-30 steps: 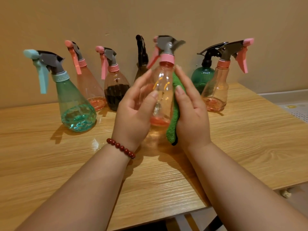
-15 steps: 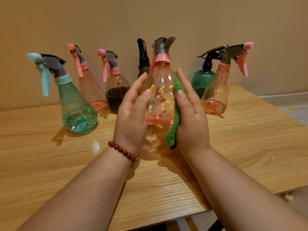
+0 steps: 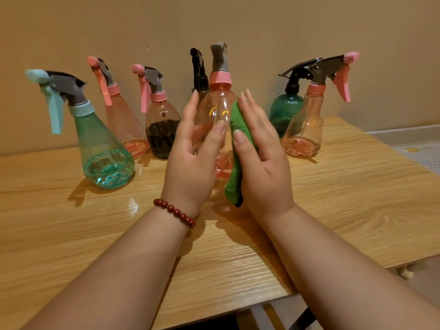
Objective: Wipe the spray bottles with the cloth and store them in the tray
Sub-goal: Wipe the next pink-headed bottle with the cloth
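- Clear pink plastic: the held spray bottle (image 3: 217, 120) upright between both hands, lifted just off the desk (image 3: 333, 210), near the middle, a little toward the back edge.
- Left hand (image 3: 192, 163) curled part-way round the bottle's left side, thumb across the front, fingers behind; a loose cradling hold, apparently to steady and turn the bottle.
- Right hand (image 3: 259, 158) nearly flat, fingers straight, pressing the green cloth (image 3: 237, 148) against the bottle's right side; flat palm likely chosen to spread the cloth over more surface.
- Red bead bracelet (image 3: 175, 213) on the left wrist.
- Six more bottles in a rough arc along the back edge by the wall (image 3: 238, 25): teal bottle (image 3: 100, 148) toward the back left corner, then a pink conical bottle (image 3: 123, 125), a dark-filled bottle (image 3: 162, 129), a black-headed bottle (image 3: 198, 72) behind the held one, a green bottle (image 3: 284, 110) and another pink bottle (image 3: 304, 127) toward the back right.
- No tray in view; storing step judged not yet begun.
- Compared with a second ago: bottle rotated, its grey trigger head now seen end-on rather than sideways; right hand and cloth shifted slightly higher; background bottles unmoved.
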A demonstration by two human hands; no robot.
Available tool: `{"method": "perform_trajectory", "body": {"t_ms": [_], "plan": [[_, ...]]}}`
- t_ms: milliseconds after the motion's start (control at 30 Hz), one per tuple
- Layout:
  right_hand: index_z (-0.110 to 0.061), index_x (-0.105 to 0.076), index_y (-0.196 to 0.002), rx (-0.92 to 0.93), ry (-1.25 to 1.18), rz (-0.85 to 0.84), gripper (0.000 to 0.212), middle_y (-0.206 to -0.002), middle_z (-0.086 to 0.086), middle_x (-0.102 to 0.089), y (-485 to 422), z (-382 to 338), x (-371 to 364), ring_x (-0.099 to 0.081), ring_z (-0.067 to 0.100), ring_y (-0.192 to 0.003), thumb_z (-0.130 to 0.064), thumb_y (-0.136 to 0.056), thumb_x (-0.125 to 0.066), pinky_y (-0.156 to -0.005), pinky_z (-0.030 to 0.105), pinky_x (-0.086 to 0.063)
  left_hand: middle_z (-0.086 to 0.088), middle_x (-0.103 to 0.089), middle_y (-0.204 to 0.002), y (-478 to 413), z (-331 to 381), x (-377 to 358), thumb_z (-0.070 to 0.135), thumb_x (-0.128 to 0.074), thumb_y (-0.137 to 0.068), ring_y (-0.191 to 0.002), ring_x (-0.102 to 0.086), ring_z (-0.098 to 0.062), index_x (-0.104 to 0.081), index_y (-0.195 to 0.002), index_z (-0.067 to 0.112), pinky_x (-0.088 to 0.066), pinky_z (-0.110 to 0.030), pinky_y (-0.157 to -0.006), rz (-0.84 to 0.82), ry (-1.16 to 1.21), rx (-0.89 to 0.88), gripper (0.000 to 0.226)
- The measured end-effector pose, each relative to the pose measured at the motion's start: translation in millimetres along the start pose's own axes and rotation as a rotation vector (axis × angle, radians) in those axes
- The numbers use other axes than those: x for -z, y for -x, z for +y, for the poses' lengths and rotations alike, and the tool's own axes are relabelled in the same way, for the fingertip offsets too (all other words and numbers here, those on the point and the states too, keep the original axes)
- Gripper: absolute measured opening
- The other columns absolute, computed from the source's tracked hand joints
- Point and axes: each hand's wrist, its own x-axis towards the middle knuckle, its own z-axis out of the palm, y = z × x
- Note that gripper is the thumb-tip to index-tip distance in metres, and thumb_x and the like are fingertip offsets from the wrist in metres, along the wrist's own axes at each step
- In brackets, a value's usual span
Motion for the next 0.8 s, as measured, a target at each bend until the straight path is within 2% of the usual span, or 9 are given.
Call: {"method": "perform_trajectory", "body": {"t_ms": [100, 200, 333, 400, 500, 567, 667, 733, 800], "plan": [[-0.013, -0.033, -0.148, -0.005, 0.029, -0.039, 0.053, -0.155, 0.007, -0.034, 4, 1, -7, -0.027, 0.006, -0.144, -0.028, -0.098, -0.042, -0.112, 0.012, -0.021, -0.004, -0.054, -0.142, -2, 2, 3, 0.037, -0.058, -0.092, -0.126, -0.058, -0.018, -0.041, -0.137, 0.035, -0.047, -0.046, -0.106, 0.106, 0.137, 0.004, 0.048], [-0.017, -0.032, -0.149, -0.042, 0.031, -0.041, 0.051, -0.155, 0.004, -0.035, 7, -1, -11, -0.027, 0.004, -0.143, -0.031, -0.100, -0.039, -0.112, 0.011, -0.021, -0.004, -0.054, -0.143, -2, 1, 4, 0.043, -0.055, -0.092, -0.130, -0.054, -0.017, -0.041, -0.139, 0.034, -0.044, -0.046, -0.108, 0.142, 0.079, -0.044, 0.050], [-0.031, -0.035, -0.144, -0.129, -0.082, 0.017, 0.044, -0.147, -0.009, -0.044, 0, -1, -2, -0.035, 0.002, -0.138, -0.027, -0.101, -0.040, -0.115, 0.029, -0.031, 0.006, -0.062, -0.126, 1, -2, 4, 0.031, -0.051, -0.093, -0.111, -0.063, -0.004, -0.043, -0.140, 0.035, -0.053, -0.024, -0.090, -0.037, -0.078, -0.038, 0.048], [-0.028, -0.041, -0.143, -0.202, -0.179, 0.048, 0.044, -0.141, -0.015, -0.049, -4, 0, 5, -0.041, 0.001, -0.134, -0.028, -0.099, -0.041, -0.113, 0.037, -0.036, 0.005, -0.064, -0.115, 1, -5, 5, 0.031, -0.051, -0.092, -0.099, -0.065, -0.002, -0.044, -0.135, 0.043, -0.054, -0.020, -0.078, -0.159, -0.121, -0.004, 0.045], [-0.023, -0.042, -0.146, -0.272, -0.223, 0.082, 0.050, -0.143, -0.008, -0.050, -6, 2, 9, -0.044, 0.004, -0.133, -0.033, -0.097, -0.043, -0.112, 0.040, -0.038, 0.004, -0.063, -0.124, 3, -6, 4, 0.033, -0.052, -0.092, -0.113, -0.063, -0.008, -0.046, -0.129, 0.049, -0.054, -0.026, -0.086, -0.188, -0.125, 0.012, 0.041], [-0.027, -0.038, -0.148, -0.299, -0.209, 0.063, 0.052, -0.145, -0.008, -0.049, -5, 1, 7, -0.044, 0.005, -0.133, -0.038, -0.097, -0.043, -0.111, 0.040, -0.040, 0.005, -0.062, -0.128, 4, -6, 1, 0.039, -0.055, -0.090, -0.118, -0.061, -0.011, -0.047, -0.129, 0.051, -0.054, -0.034, -0.094, -0.113, -0.117, -0.005, 0.041], [-0.030, -0.030, -0.150, -0.315, -0.138, -0.041, 0.052, -0.149, -0.009, -0.041, 0, -1, 0, -0.038, 0.002, -0.136, -0.038, -0.100, -0.042, -0.113, 0.031, -0.035, 0.004, -0.060, -0.133, 1, -5, 2, 0.037, -0.052, -0.094, -0.120, -0.060, -0.010, -0.045, -0.138, 0.040, -0.051, -0.040, -0.101, 0.042, -0.057, -0.019, 0.045], [-0.030, -0.028, -0.151, -0.286, -0.096, -0.074, 0.052, -0.151, -0.011, -0.037, 3, -2, -4, -0.031, -0.003, -0.138, -0.036, -0.101, -0.042, -0.114, 0.022, -0.029, 0.006, -0.057, -0.137, -1, -4, 4, 0.036, -0.049, -0.095, -0.125, -0.057, -0.008, -0.043, -0.138, 0.035, -0.048, -0.037, -0.105, 0.084, -0.031, -0.043, 0.043], [-0.030, -0.030, -0.150, -0.274, -0.109, -0.049, 0.053, -0.149, -0.013, -0.039, 2, -3, -3, -0.033, -0.004, -0.137, -0.039, -0.098, -0.041, -0.113, 0.020, -0.031, 0.009, -0.058, -0.133, -1, -2, 4, 0.029, -0.048, -0.099, -0.121, -0.058, -0.004, -0.043, -0.141, 0.029, -0.050, -0.025, -0.098, 0.060, -0.032, -0.036, 0.042]]}}
